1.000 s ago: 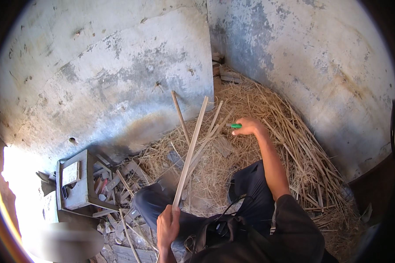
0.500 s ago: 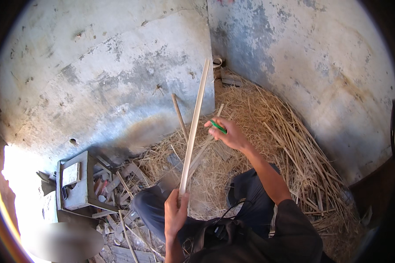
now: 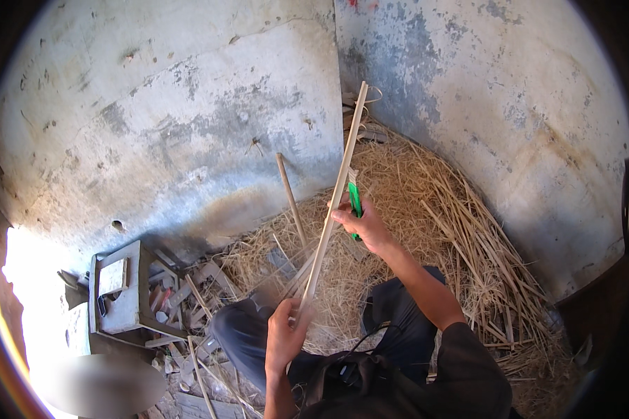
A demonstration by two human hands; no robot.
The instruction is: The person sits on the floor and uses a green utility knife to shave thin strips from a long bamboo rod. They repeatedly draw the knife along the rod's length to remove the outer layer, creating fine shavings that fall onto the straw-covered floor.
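A long pale strip of split wood or bamboo [image 3: 340, 185] slants up and away from me, its far end near the wall corner. My left hand [image 3: 286, 336] is closed round its near end, above my left knee. My right hand [image 3: 367, 227] grips a green-handled utility knife [image 3: 356, 201], which points upward along the strip's right side. The right thumb and fingertips lie against the strip about midway. Whether the blade touches the strip cannot be made out. A thin curl [image 3: 374, 93] shows by the strip's far tip.
Pale shavings [image 3: 391, 174] cover the floor ahead, with a heap of long thin strips [image 3: 482, 279] along the right wall. A stick [image 3: 291, 195] stands beyond my left knee. To the left, a worn wooden stool [image 3: 122, 311] lies tipped among wood scraps [image 3: 210, 276].
The strip has tilted to the right and its far end has risen. My right hand has come to the strip, and the knife has turned from slanting to nearly upright.
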